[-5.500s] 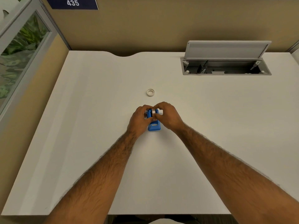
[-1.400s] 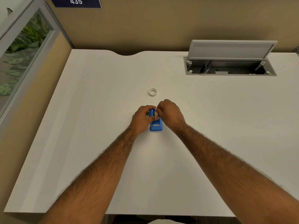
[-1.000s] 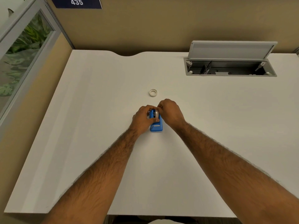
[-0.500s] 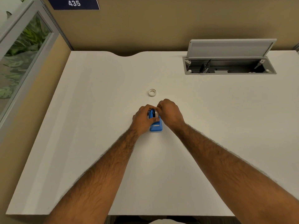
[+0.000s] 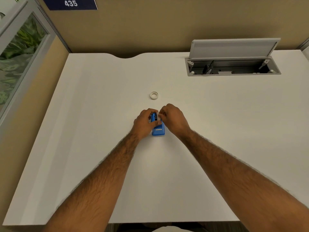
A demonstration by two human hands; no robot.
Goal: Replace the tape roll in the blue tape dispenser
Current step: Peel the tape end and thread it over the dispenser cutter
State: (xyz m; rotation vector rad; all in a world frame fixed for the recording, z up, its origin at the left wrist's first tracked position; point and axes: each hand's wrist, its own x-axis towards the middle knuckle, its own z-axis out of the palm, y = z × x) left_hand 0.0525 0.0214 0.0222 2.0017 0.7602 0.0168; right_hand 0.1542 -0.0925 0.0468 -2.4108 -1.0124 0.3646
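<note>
The blue tape dispenser stands on the white desk in the middle, its cutter end toward me. My left hand grips its left side. My right hand pinches a pale tape roll at the top of the dispenser's holder; my fingers hide most of the roll. A small white ring, a bare tape core, lies flat on the desk just beyond my hands.
An open cable hatch with its grey lid raised is sunk in the desk at the back right. A tan partition wall runs behind the desk, and a glass panel stands at the left.
Both hands have stayed on the dispenser, with only small finger shifts around the roll at its top. The white core has not moved.
</note>
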